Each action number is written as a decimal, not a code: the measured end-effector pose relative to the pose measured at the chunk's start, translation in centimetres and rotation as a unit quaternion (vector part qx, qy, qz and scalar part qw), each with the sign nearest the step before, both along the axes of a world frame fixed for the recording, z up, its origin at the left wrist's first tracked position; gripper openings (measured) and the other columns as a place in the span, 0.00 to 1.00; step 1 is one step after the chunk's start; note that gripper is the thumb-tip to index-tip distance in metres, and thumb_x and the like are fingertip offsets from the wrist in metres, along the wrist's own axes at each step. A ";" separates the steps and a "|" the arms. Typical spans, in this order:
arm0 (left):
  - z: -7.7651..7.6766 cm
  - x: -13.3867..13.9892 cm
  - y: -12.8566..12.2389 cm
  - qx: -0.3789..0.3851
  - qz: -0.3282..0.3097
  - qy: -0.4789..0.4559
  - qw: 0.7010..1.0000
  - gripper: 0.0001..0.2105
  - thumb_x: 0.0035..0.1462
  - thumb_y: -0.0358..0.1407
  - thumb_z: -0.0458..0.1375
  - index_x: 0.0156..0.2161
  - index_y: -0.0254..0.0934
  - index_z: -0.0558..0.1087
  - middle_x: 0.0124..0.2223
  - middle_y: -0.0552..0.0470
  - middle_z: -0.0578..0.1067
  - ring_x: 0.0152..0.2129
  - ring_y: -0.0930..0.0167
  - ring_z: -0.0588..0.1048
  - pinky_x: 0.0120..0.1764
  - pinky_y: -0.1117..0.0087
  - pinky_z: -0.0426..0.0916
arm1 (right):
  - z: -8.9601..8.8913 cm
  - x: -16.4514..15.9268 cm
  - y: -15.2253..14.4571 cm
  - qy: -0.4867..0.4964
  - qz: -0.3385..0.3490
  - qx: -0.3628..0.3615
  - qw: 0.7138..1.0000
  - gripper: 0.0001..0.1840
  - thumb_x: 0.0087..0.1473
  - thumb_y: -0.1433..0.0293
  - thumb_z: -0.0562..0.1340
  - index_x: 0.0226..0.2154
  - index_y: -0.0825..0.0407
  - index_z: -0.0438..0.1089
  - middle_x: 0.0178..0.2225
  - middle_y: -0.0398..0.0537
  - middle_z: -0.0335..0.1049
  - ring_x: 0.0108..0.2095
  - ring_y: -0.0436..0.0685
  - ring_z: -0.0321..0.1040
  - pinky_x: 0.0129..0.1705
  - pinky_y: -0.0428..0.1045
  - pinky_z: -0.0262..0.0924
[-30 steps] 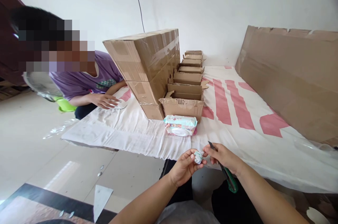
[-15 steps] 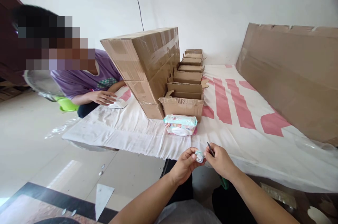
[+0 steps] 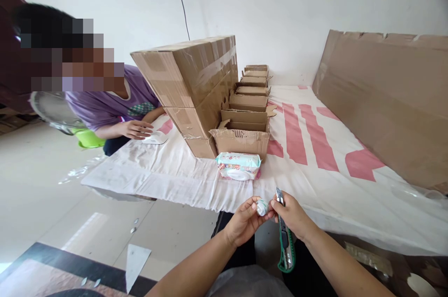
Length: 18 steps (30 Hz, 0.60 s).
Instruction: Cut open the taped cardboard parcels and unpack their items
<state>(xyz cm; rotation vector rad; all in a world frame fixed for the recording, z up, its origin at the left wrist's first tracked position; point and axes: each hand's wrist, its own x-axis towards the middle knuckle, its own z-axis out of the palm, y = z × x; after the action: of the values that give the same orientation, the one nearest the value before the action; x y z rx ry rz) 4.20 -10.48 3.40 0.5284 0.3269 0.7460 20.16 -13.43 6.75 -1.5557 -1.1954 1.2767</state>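
Observation:
Just beyond the table's front edge, my left hand (image 3: 244, 222) pinches a small white rounded thing (image 3: 262, 207) with pale green marks; its kind I cannot make out. My right hand (image 3: 291, 213) is closed around a green utility knife (image 3: 285, 236), blade end up and handle hanging below the fingers. The right fingertips are close to the white thing; whether they touch it is unclear. Ahead of both hands lies a packet of wet wipes (image 3: 239, 166), against the nearest open cardboard box (image 3: 241, 141).
Taped cartons (image 3: 187, 87) are stacked left of a row of open boxes. A large cardboard sheet (image 3: 385, 101) leans at right. The table (image 3: 196, 187) has a white and red cloth. At left, another person's hand (image 3: 137, 129) rests by a white object (image 3: 154, 137).
The utility knife has turned in my right hand, so its green handle and metal side now show. The small white thing has rotated slightly in my left fingers.

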 end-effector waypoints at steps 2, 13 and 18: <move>0.2 -0.3 0.2 0.021 -0.006 0.006 1.000 0.14 0.54 0.38 0.64 0.44 0.38 0.71 0.38 0.48 0.78 0.36 0.66 0.78 0.46 0.63 0.66 | 0.3 0.0 -0.1 0.008 -0.001 0.007 1.000 0.09 0.52 0.60 0.54 0.28 0.48 0.58 0.22 0.40 0.68 0.22 0.52 0.67 0.24 0.48 0.60; 1.9 -1.0 0.3 0.219 0.037 0.191 0.956 0.13 0.43 0.35 0.71 0.35 0.35 0.77 0.32 0.50 0.76 0.31 0.70 0.72 0.37 0.70 0.63 | 2.2 -0.1 -1.0 -0.085 0.017 0.094 0.992 0.08 0.54 0.64 0.55 0.27 0.47 0.58 0.24 0.41 0.67 0.25 0.53 0.65 0.30 0.49 0.59; 1.7 -0.5 0.1 0.134 0.014 0.092 0.987 0.16 0.42 0.38 0.72 0.36 0.34 0.77 0.30 0.51 0.77 0.30 0.70 0.73 0.39 0.68 0.63 | 2.4 -0.7 -1.0 0.082 -0.015 0.045 0.996 0.09 0.51 0.62 0.58 0.27 0.48 0.58 0.24 0.39 0.64 0.22 0.51 0.63 0.23 0.47 0.60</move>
<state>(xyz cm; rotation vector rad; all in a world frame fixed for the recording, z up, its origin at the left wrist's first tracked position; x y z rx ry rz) 3.74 -10.40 5.05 0.8513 0.4080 0.7754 19.42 -14.44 9.11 -1.3719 -1.1055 1.2865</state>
